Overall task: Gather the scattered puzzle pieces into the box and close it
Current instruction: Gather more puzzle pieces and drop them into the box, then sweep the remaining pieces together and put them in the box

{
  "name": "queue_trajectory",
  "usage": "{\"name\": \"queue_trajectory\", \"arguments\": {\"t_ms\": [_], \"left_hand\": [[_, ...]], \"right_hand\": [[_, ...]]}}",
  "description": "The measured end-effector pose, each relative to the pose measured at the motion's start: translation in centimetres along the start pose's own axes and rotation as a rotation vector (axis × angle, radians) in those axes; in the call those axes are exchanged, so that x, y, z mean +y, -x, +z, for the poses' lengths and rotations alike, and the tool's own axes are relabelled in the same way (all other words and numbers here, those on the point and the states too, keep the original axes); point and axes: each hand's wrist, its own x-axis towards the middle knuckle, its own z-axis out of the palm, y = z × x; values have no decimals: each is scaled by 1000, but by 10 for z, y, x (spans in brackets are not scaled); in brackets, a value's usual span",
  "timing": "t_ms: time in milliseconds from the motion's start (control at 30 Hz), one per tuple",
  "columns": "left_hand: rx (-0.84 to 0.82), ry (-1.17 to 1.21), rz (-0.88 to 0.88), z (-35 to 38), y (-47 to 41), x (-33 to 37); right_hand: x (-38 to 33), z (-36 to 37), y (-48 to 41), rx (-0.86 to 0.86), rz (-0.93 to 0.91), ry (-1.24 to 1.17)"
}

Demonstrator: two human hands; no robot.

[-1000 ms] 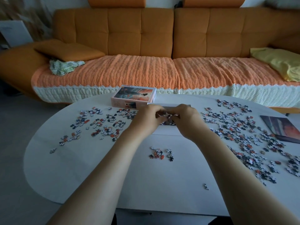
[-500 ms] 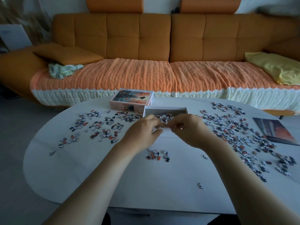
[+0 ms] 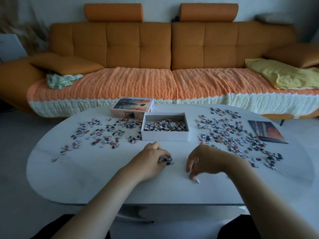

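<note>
Orange fills the back of the head view: a long sofa (image 3: 138, 45) with a knitted throw (image 3: 120, 83) over its seat, an orange cushion (image 3: 65, 63) and a green patterned cloth (image 3: 62, 81) at its left end, and a yellow cloth (image 3: 283, 75) at its right. In front of it stands a white oval table (image 3: 86, 178).

Toward the far middle of the table sits the box (image 3: 164, 136), a white tray with its top open and a heap of puzzle pieces (image 3: 165, 125) inside. Its lid (image 3: 133, 105), printed with a picture, lies just behind and to the left, touching or nearly touching the tray's far left corner. Loose pieces are spread on both sides, a left scatter (image 3: 103, 133) reaching up to the tray's wall and a wider right scatter (image 3: 229, 133) running toward the table's right edge. A picture print (image 3: 267, 131) lies flat beyond the right scatter.

Near the front, the left hand (image 3: 150, 161) rests on the table with its fingers curled over a small cluster (image 3: 166, 160) of pieces, gripping them against the surface. The right hand (image 3: 205, 161) hangs above the table, well apart from the left, fingers loosely bent and pointing down and holding nothing. One fingertip is just beside a single piece (image 3: 198, 181); blur hides whether it touches.
</note>
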Motion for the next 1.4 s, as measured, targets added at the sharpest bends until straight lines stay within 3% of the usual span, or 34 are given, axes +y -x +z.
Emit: {"name": "queue_trajectory", "arguments": {"t_ms": [267,467,600,933,1067,1200,1333,1400], "left_hand": [[48,38,43,12,-3,9],[81,69,103,17,-6,9],[93,2,80,8,-5,-1],[132,136,-30,-22,22,-52],[291,89,-128,-45,37,-74],[545,-224,-329,-76,55,-124],[288,-312,-847,-90,79,-179],[181,-215,-945,-91,85,-196]], "right_hand": [[6,-5,10,-62,0,10],[6,8,-8,184,70,-53],[-16,28,-33,356,73,32],[-56,43,-73,338,-47,-19],[-85,48,-85,426,-147,-6],[-125,59,-110,515,-307,57],[-163,71,-149,367,-294,151],[-177,74,-169,292,-238,217]]}}
